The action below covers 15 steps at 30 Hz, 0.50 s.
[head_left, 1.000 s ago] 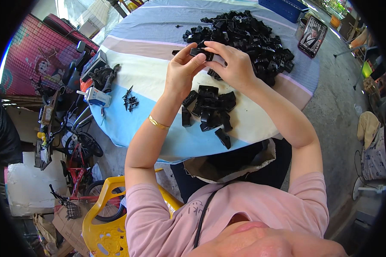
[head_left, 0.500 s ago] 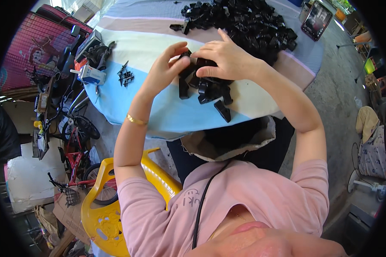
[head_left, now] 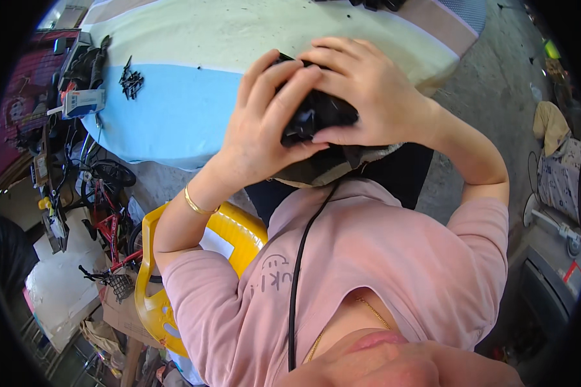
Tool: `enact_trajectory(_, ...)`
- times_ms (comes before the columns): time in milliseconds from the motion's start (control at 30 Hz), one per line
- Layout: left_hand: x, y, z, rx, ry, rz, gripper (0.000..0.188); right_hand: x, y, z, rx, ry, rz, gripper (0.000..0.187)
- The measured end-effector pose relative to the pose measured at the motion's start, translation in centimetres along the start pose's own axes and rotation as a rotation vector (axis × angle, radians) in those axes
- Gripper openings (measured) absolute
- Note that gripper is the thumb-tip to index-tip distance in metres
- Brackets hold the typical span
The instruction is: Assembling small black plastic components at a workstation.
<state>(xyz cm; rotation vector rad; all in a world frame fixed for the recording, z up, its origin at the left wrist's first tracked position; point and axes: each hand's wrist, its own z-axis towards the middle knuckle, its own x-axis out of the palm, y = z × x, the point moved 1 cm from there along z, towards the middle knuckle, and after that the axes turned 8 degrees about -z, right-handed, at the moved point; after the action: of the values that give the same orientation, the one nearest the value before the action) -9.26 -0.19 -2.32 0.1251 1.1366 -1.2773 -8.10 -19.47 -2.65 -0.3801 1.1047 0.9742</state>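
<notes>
My left hand (head_left: 261, 122) and my right hand (head_left: 374, 90) are cupped around a clump of black plastic parts (head_left: 319, 116). The clump is caught between both palms, fingers curled over its far side and thumbs on its near side. Glossy faces of several pieces show in the gap between the hands. Directly below, at the table's near edge, the pale rim of a sack (head_left: 323, 175) shows over my lap; the hands hide most of its mouth. Part of a larger heap of black parts (head_left: 377, 4) shows at the top of the view.
A striped cloth covers the table (head_left: 168, 122). On its left lie a small pile of thin black pieces (head_left: 131, 84) and a blue-and-white box (head_left: 84, 103). A yellow plastic chair (head_left: 242, 235) stands at my left, with a red bicycle (head_left: 113, 238) beyond it.
Both hands have gathered the loose black parts from the table's near part and drawn them toward me, over the sack. The view has shifted, so the large heap and phone are mostly out of frame.
</notes>
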Motion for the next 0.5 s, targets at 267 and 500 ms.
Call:
enact_trajectory(267, 3.7, -2.3, -3.0, 0.413, -0.021, 0.329, 0.03, 2.3, 2.0, -5.9, -0.101, -0.278, -0.313, 0.028)
enact_trajectory(500, 11.8, 2.2, -8.7, 0.031, 0.466, -0.264, 0.035, 9.3, 0.4, -13.2, -0.232, 0.023, -0.09, 0.016)
